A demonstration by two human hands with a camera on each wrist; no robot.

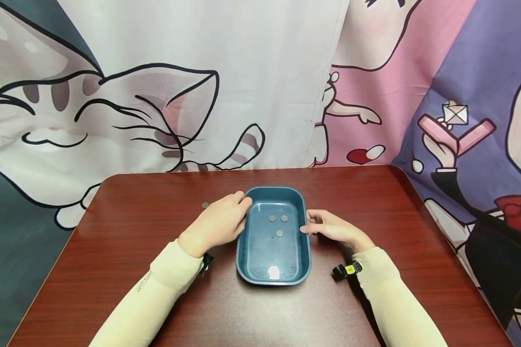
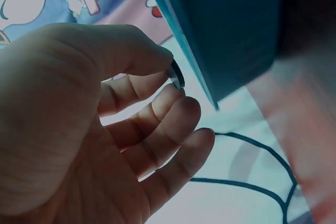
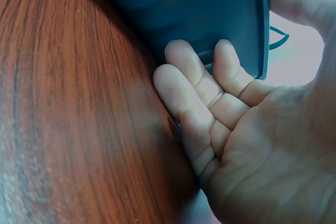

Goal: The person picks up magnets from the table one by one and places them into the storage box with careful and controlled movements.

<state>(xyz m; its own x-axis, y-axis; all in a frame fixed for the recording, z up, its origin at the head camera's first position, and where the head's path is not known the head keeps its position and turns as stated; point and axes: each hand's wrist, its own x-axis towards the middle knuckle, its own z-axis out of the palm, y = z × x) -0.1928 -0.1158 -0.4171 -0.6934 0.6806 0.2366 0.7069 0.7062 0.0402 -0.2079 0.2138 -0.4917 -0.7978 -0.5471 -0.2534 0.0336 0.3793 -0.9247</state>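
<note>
A blue rectangular tray [image 1: 273, 270] lies on the table, with three coins [image 1: 280, 233] on its floor. At its left rim, my left hand [image 1: 223, 219] pinches a coin [image 2: 177, 74] between thumb and fingertips; the left wrist view shows this coin edge-on, close beside the tray wall. My right hand [image 1: 332, 226] grips the tray's right side. Its thumb [image 3: 296, 1] hooks over the rim while the curled fingers [image 3: 184, 93] lie along the outer wall, low near the tabletop. One more coin [image 1: 205, 205] lies on the table behind the left hand.
The red-brown wooden table [image 1: 126, 231] has rounded far corners. A curtain [image 1: 278, 86] printed with cartoon figures hangs right behind its far edge. Each wrist wears a small dark camera, the right one [image 1: 346, 271] with a yellow-green mark.
</note>
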